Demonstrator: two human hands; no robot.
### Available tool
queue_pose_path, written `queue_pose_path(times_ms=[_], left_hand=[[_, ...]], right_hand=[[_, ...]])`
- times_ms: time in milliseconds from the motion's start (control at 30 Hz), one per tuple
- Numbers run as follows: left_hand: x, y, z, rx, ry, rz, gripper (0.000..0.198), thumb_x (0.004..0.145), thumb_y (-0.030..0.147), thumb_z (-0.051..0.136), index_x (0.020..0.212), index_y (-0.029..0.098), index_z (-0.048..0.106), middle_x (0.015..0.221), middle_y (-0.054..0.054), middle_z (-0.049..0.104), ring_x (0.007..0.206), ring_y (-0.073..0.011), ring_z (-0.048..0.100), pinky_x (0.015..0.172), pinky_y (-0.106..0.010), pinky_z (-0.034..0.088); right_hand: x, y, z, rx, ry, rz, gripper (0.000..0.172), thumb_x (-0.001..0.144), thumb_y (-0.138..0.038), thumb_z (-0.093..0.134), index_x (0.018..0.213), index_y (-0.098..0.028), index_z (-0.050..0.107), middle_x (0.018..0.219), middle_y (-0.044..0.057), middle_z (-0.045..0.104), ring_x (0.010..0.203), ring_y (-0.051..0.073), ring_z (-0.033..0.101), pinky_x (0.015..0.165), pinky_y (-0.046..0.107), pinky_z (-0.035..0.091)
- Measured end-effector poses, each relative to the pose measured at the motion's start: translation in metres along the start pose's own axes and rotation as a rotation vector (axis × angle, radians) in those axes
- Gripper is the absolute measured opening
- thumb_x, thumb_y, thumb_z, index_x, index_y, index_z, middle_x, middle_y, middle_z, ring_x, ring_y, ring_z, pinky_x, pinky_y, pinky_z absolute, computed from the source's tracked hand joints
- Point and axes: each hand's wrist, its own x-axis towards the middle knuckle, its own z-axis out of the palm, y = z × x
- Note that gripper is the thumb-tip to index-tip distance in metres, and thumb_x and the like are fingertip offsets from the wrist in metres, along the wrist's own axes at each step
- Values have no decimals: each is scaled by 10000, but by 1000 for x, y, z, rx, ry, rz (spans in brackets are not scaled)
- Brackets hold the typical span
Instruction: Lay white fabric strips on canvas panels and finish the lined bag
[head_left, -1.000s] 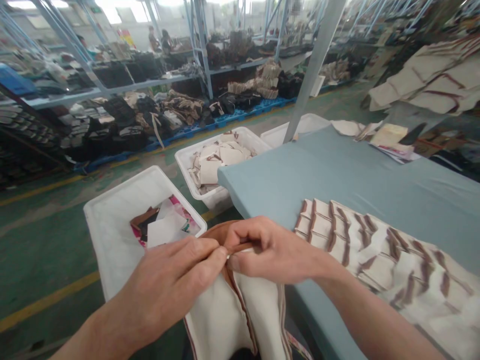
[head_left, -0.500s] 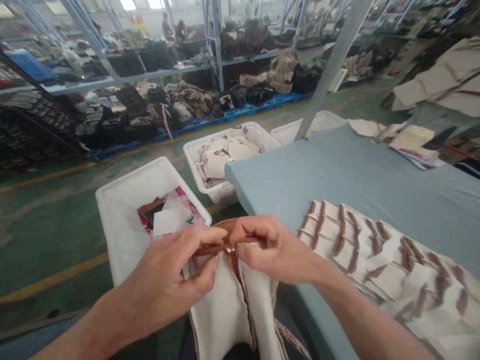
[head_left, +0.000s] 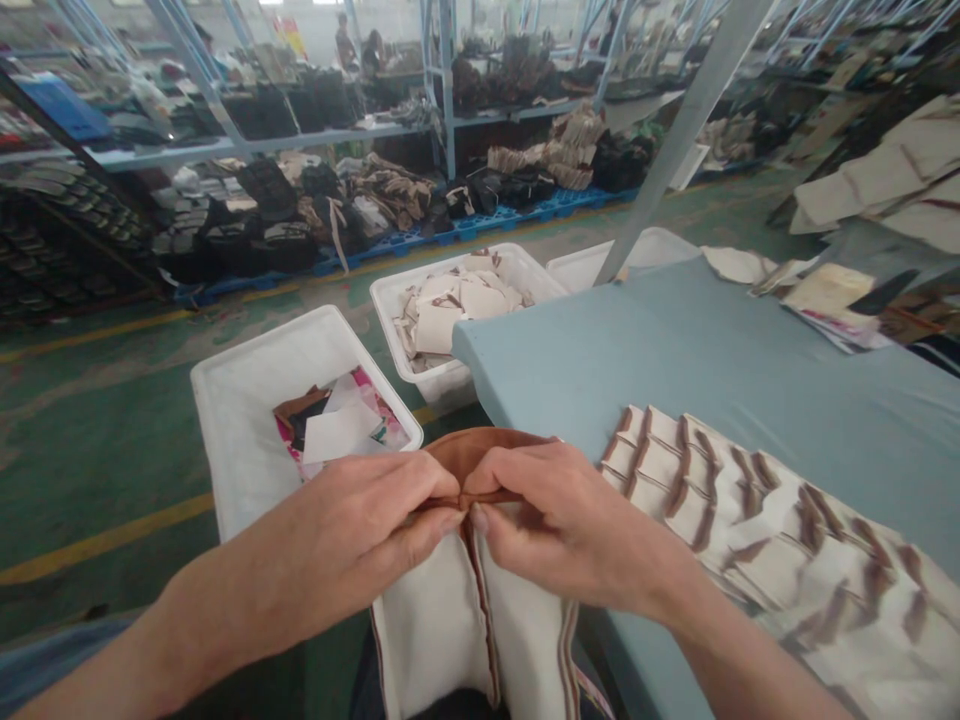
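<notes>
A cream fabric piece with brown edging (head_left: 431, 630) hangs in front of my lap, its raw seam running down the middle. My left hand (head_left: 367, 510) pinches the brown edge at the top of that seam. Right beside it, my right hand (head_left: 540, 520) pinches the same edge, thumb and forefinger closed, so the fingertips of both hands almost meet. Behind the fingers the brown inner side (head_left: 484, 440) of the piece curves up. Both pinched bits of edge are mostly covered by the fingers.
Rows of similar cream and brown pieces (head_left: 690, 480) lie on the blue-covered table (head_left: 555, 360) to my right. A white bin (head_left: 262, 365) with scraps stands ahead left; another white bin (head_left: 390, 300) holds cream pieces. A slanted metal post (head_left: 675, 150) rises by the table.
Both hands have drawn closer together along the brown edge, fingertips now nearly touching. The piece is spread a little wider below them, and more of its brown inside shows.
</notes>
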Motion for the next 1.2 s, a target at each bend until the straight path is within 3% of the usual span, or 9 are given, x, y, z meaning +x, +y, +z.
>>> queue_pose_path(times_ms=[200, 333, 433, 533, 767, 867, 967, 1100, 1200], left_hand=[[6, 3, 5, 64, 160, 42, 235, 922, 99, 467, 752, 189, 601, 631, 36, 599, 565, -118, 575, 563, -238, 410], [12, 5, 9, -373, 146, -64, 175, 840, 133, 500, 680, 203, 504, 563, 78, 476, 477, -76, 411, 461, -190, 315], [15, 1, 14, -674, 123, -114, 171, 844, 177, 536, 679, 203, 498, 613, 55, 507, 527, -90, 448, 485, -187, 364], [16, -6, 18, -790, 134, -98, 183, 904, 222, 580, 726, 195, 548, 676, 29, 556, 590, -112, 496, 533, -201, 414], [14, -20, 14, -601, 118, -29, 186, 981, 195, 584, 798, 190, 613, 691, 49, 557, 596, -96, 487, 546, -180, 389], [12, -16, 8, -446, 162, 12, 184, 972, 142, 579, 799, 196, 613, 682, 69, 562, 598, -82, 497, 573, -177, 369], [13, -15, 2, -310, 208, 51, 179, 949, 134, 591, 782, 192, 615, 672, 67, 581, 631, -93, 512, 651, -210, 372], [17, -32, -11, -448, 25, 31, 207, 944, 324, 643, 787, 189, 625, 700, 42, 613, 648, -124, 523, 650, -242, 380], [19, -50, -19, -630, -101, -36, 455, 1024, 572, 489, 875, 179, 662, 813, -8, 664, 729, -167, 580, 676, -260, 437]], right_hand=[[-1, 2, 4, 36, 16, -44, 173, 867, -79, 528, 777, -225, 505, 640, -69, 513, 548, 94, 415, 573, 243, 324], [0, 4, 19, 271, 112, -73, 197, 822, -101, 551, 720, -235, 448, 642, -72, 448, 554, 92, 377, 544, 242, 295], [2, 6, 27, 569, 127, -6, 228, 837, -182, 611, 694, -235, 441, 625, -76, 409, 558, 94, 371, 520, 239, 282], [3, 7, 21, 618, 90, 47, 261, 868, -235, 635, 694, -232, 441, 630, -77, 412, 570, 96, 374, 536, 237, 307], [7, -6, -11, 89, -10, 33, 181, 966, -212, 517, 786, -207, 533, 709, -38, 518, 653, 119, 463, 665, 269, 336], [13, -3, -7, 214, -40, 45, 336, 1055, -346, 540, 751, -205, 514, 670, -58, 454, 589, 97, 397, 612, 254, 311], [20, 3, 3, 468, -41, 99, 502, 1020, -525, 631, 672, -209, 453, 638, -66, 383, 566, 91, 326, 534, 244, 260], [18, 7, 12, 626, -43, 202, 564, 981, -617, 646, 650, -219, 421, 604, -59, 391, 550, 94, 307, 498, 239, 240], [11, 14, 10, 581, 68, 251, 585, 951, -650, 666, 639, -221, 421, 569, -62, 374, 527, 93, 282, 484, 242, 222]])
